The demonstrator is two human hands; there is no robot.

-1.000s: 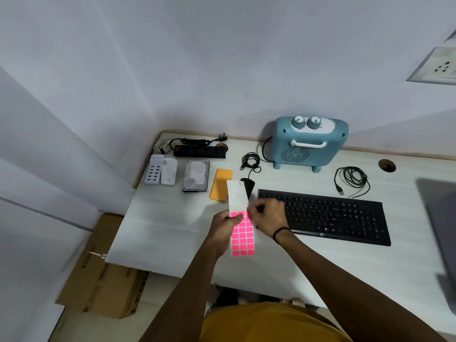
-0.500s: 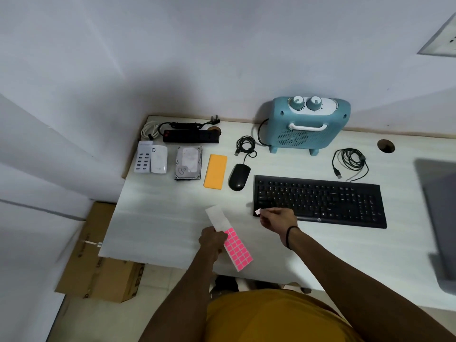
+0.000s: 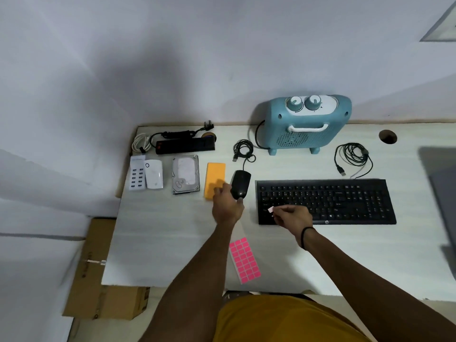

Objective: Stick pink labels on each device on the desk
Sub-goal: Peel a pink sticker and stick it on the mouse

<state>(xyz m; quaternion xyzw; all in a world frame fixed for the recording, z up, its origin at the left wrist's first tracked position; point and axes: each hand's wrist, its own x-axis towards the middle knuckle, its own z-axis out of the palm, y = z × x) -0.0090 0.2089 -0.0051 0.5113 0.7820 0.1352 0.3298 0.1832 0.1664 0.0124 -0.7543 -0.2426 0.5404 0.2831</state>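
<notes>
Over keyboard [image 3: 325, 201], small pale-pink label [image 3: 270, 209] (pinched), right hand [image 3: 292, 215]

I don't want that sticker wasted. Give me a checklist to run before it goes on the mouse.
1. Label in hand: ok. The right hand pinches one pink label over the keyboard.
2. Mouse steadied: ok. The left hand is at the near end of the mouse.
3. Mouse top free for a label: ok, its back is uncovered.
4. Sticky side facing down: cannot tell.
5. Label sheet out of the way: ok. The label sheet lies flat on the desk beside the left forearm.
6. Mouse already labelled: cannot tell; no pink shows on it.
</notes>
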